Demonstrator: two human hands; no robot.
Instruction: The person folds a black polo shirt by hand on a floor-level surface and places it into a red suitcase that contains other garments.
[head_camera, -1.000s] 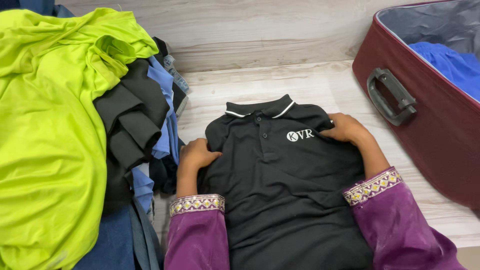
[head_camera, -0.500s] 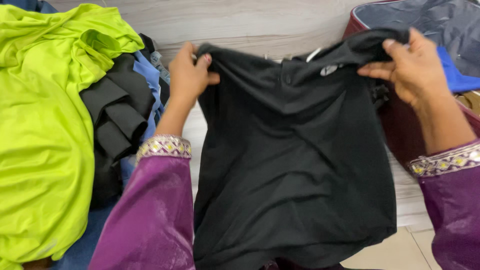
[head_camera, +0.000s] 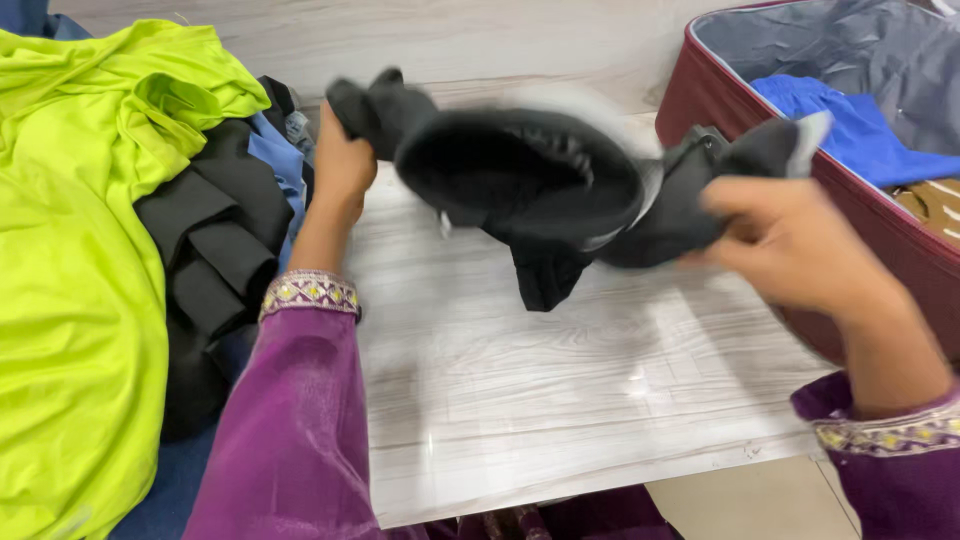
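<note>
A black polo shirt (head_camera: 520, 180) is bunched up in the air above the pale wooden surface (head_camera: 560, 380), blurred by motion. My left hand (head_camera: 342, 172) grips its left end near the clothes pile. My right hand (head_camera: 790, 245) grips the other end, close to the front wall of the maroon suitcase (head_camera: 705, 95). Both my sleeves are purple with patterned cuffs.
A pile of clothes lies at the left: a lime green garment (head_camera: 80, 260) on top, black (head_camera: 215, 250) and blue (head_camera: 275, 160) pieces beside it. The open suitcase at the right holds a blue garment (head_camera: 850, 125) and a brown patterned one (head_camera: 935, 205).
The shirt lay flat a second ago. Both hands lifted it by the shoulders, and now it is gathered into a bunched bundle between them, moving toward the suitcase side.
</note>
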